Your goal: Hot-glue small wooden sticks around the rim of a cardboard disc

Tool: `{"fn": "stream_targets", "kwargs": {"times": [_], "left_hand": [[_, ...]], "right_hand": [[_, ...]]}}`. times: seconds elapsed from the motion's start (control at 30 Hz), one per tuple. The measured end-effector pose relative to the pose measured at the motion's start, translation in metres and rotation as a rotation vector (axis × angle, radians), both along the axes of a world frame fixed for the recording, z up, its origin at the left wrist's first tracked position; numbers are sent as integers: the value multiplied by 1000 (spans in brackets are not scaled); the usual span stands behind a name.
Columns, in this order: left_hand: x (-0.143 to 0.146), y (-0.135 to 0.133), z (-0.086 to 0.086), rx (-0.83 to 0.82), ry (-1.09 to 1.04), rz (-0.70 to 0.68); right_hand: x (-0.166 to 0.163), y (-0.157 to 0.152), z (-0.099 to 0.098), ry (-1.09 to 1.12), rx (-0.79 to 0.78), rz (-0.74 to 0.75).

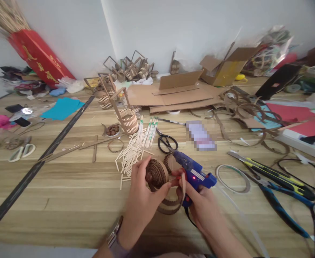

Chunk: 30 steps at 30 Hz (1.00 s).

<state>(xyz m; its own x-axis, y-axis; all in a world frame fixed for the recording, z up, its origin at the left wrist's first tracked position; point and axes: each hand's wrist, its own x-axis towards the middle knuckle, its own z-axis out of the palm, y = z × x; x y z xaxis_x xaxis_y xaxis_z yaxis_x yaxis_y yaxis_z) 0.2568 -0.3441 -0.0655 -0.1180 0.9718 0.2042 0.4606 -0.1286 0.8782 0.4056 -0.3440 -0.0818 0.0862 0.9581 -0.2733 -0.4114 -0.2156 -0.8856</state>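
The right hand [200,206] is closed round the handle of a blue glue gun [196,173]; its long body slants away and leftward, nozzle beyond the fingertips; just beside, the left hand [141,195] pinches a brown corrugated cardboard coil [155,173], ridged, its loose tail curling beneath both hands.

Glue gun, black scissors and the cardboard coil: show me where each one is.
glue gun [193,171]: head view, on its blue body beside the red light.
black scissors [163,138]: head view, where the blades meet the handles.
cardboard coil [155,174]: head view, on its ribbed brown face.
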Motion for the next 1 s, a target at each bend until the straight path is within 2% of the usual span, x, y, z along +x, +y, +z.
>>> {"fn": "stream_targets", "kwargs": {"times": [0.23, 0.33, 0.43, 0.53, 0.67, 0.8, 1.0], "left_hand": [[-2, 2, -1, -18, -69, 14], [-2, 1, -1, -12, -41, 29], [-1, -1, -1, 24, 14, 45], [1, -4, 0, 85, 94, 46], [3, -7, 2, 167, 197, 51], [3, -9, -1, 203, 236, 8], [-6, -13, -8, 149, 197, -125]], "right_hand": [[-2, -6, -5, -52, -37, 28], [-1, -11, -3, -101, 10, 29], [2, -17, 5, -268, 41, 53], [2, -20, 16, -465, 2, 53], [-3, -16, 28, -564, -17, -43], [-6, -14, 33, -650, -62, -65], [-2, -18, 27, -746, -43, -106]]}}
